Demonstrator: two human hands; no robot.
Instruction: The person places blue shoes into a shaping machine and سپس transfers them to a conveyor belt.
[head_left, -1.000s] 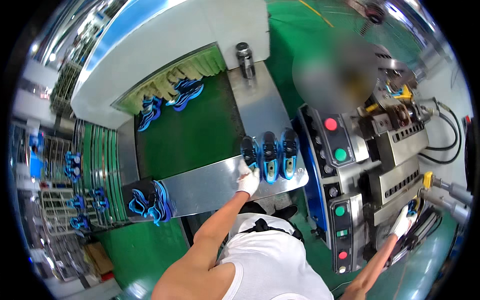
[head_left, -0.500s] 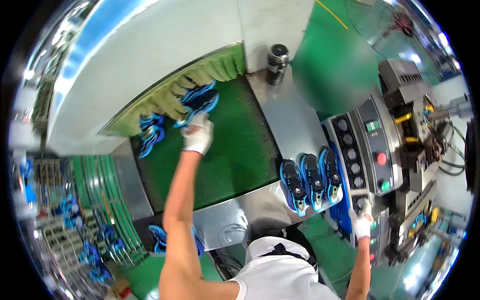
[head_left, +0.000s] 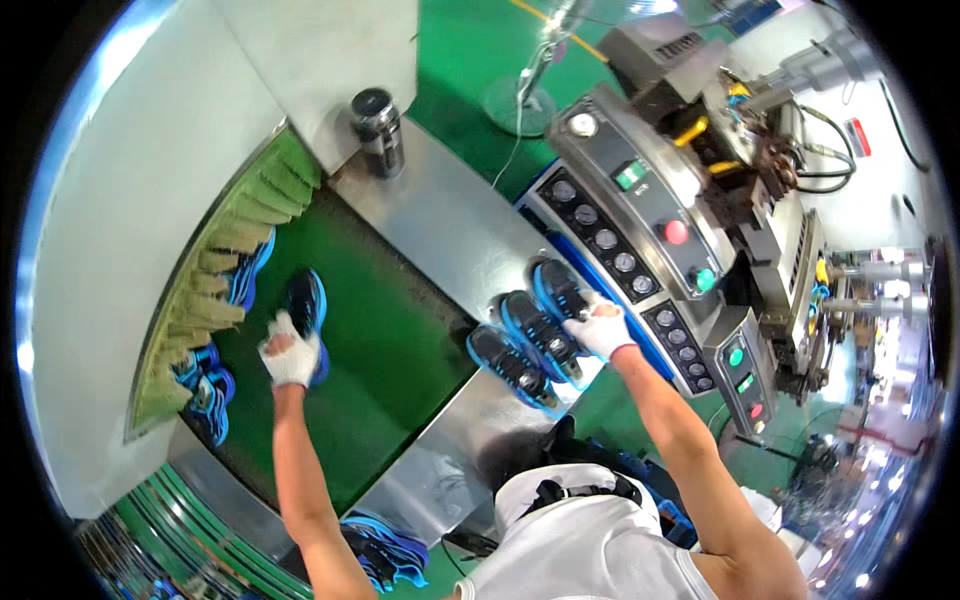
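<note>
My left hand (head_left: 290, 355), in a white glove, grips a black and blue shoe (head_left: 307, 303) lying on the green conveyor belt (head_left: 380, 350). My right hand (head_left: 600, 328), also gloved, rests on the rightmost shoe (head_left: 562, 290) of three black and blue shoes lined up on the steel side shelf (head_left: 450, 240); the other two (head_left: 535, 335) (head_left: 508, 365) lie just left of it. More blue shoes (head_left: 205, 390) sit at the green strip curtain (head_left: 210, 300) of the tunnel mouth.
A grey control panel (head_left: 640, 215) with red and green buttons stands right of the shelf. A dark cylinder (head_left: 378, 128) sits at the shelf's far end. More shoes (head_left: 385, 550) lie below the belt's near end. Machinery fills the right side.
My left hand has drawn a shoe back from the tunnel mouth along the belt. My right hand has moved from the control panel onto the row of three shoes.
</note>
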